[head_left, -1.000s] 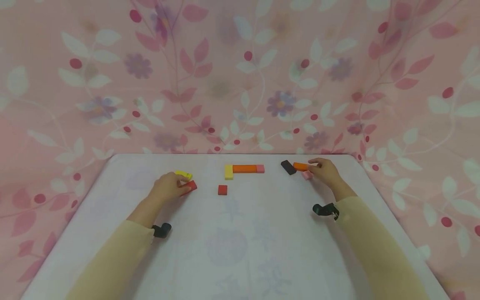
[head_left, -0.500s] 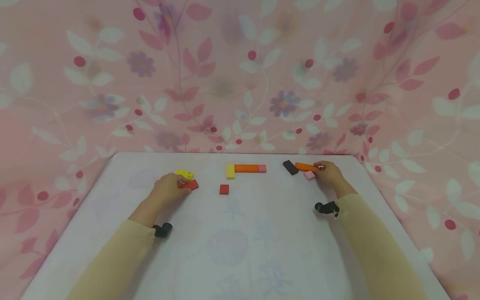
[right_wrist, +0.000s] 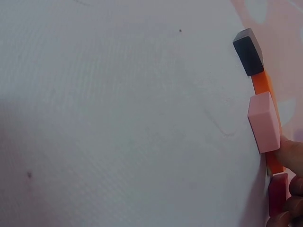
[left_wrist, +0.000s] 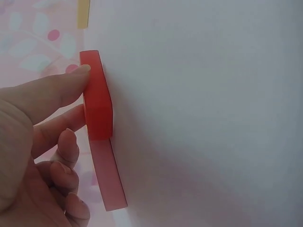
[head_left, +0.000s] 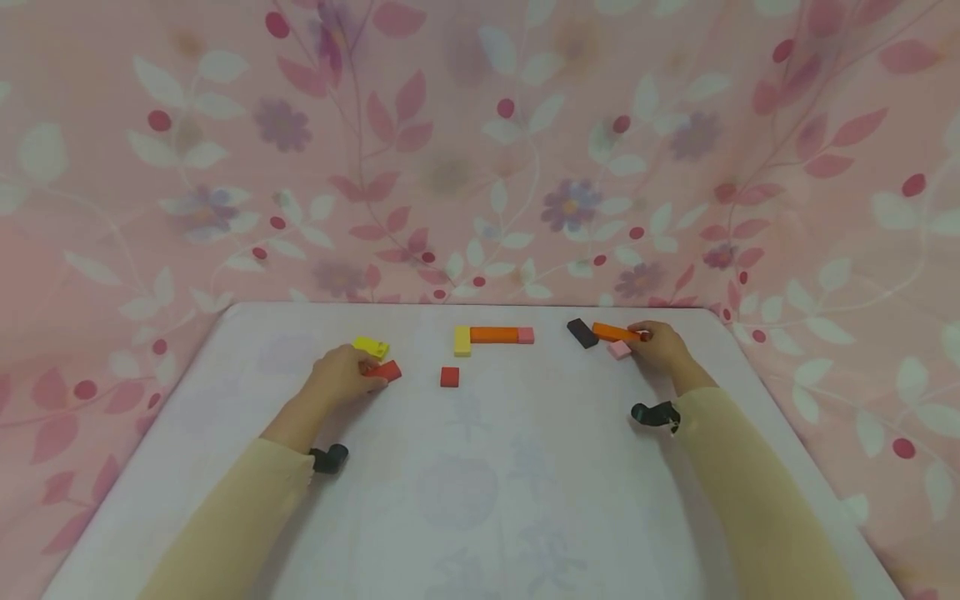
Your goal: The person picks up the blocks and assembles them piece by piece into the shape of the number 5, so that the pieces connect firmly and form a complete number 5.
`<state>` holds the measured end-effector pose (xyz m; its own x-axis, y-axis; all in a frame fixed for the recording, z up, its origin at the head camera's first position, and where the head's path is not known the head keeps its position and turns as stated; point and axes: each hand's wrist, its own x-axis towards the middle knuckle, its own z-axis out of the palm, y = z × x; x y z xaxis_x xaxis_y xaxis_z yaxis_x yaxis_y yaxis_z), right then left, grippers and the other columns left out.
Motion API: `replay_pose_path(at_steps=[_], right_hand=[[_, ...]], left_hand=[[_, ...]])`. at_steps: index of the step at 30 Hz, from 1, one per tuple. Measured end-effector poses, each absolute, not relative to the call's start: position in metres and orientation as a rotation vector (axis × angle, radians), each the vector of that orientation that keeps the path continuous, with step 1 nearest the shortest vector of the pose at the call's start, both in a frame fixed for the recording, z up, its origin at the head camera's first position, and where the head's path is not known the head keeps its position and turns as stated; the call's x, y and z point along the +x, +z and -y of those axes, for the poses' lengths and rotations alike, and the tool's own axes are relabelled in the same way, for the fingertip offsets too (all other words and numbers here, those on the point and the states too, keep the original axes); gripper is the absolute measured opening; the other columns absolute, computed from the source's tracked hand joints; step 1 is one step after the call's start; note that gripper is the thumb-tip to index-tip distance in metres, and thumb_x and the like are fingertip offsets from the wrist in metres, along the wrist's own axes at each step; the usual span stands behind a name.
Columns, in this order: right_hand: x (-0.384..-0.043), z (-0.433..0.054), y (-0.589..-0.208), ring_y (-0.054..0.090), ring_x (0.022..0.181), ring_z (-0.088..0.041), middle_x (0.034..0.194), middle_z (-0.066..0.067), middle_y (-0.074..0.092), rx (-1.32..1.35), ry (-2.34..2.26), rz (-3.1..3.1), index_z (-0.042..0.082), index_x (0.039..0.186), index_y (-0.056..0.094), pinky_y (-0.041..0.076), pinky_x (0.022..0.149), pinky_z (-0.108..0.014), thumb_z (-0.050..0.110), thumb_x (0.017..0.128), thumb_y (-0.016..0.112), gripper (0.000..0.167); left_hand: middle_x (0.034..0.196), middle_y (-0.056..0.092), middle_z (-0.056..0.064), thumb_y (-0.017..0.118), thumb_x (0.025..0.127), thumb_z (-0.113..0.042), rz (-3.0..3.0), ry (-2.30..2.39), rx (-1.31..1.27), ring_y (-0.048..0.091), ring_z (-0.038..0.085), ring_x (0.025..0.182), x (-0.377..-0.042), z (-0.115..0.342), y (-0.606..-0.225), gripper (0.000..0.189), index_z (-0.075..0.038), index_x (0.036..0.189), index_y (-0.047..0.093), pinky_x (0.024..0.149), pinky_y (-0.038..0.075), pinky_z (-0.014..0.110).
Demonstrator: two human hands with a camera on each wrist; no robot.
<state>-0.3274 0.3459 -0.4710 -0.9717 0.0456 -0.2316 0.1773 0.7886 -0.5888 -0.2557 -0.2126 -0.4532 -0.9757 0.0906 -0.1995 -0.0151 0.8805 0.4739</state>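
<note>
My left hand (head_left: 339, 375) pinches a red block (head_left: 386, 371) between thumb and finger at the table's left. A yellow block (head_left: 371, 346) lies just behind it. In the left wrist view, a pinkish block (left_wrist: 108, 175) extends beyond the lower end of the red block (left_wrist: 98, 104). Toward the right, my right hand (head_left: 662, 346) holds the right end of an orange block (head_left: 611, 332). A small pink block (head_left: 618, 350) sits in front of the orange one, partly covering it in the right wrist view. There, a dark pink block (right_wrist: 278, 194) is beside the curled fingers.
At the back centre, a pale yellow block (head_left: 462, 342), a long orange block (head_left: 493, 335) and a pink block (head_left: 526, 335) touch in a row. A red square block (head_left: 449, 377) lies in front. The black block (head_left: 582, 333) adjoins the held orange one. Floral cloth (head_left: 450, 167) surrounds the white table (head_left: 525, 517).
My right hand has shifted right along the orange block, uncovering more of it. The left hand has edged slightly right with the red block. The centre blocks keep their arrangement.
</note>
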Motion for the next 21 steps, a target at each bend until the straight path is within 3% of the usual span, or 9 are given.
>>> replay_pose_path(at_steps=[8, 21], right_hand=[[-0.3255, -0.3474, -0.4737, 0.046, 0.113, -0.041, 0.127, -0.025, 0.053, 0.182, -0.935, -2.790, 0.001, 0.135, 0.057, 0.038, 0.106, -0.056, 0.027, 0.100, 0.063, 0.044], [-0.3174, -0.3526, -0.4695, 0.048, 0.109, -0.041, 0.124, -0.025, 0.054, 0.099, -0.906, -2.864, -0.002, 0.134, 0.055, 0.037, 0.105, -0.057, 0.034, 0.100, 0.062, 0.050]], left_hand=[[0.097, 0.068, 0.008, 0.080, 0.085, -0.032, -2.850, 0.730, 0.117, 0.059, 0.027, 0.090, -0.2538, 0.2103, -0.4563, 0.042, -0.004, 0.116, 0.074, 0.078, 0.049, 0.042], [0.098, 0.068, 0.009, 0.080, 0.083, -0.030, -2.930, 0.699, 0.184, 0.055, 0.030, 0.093, -0.2506, 0.2067, -0.4557, 0.036, -0.006, 0.111, 0.077, 0.078, 0.044, 0.043]])
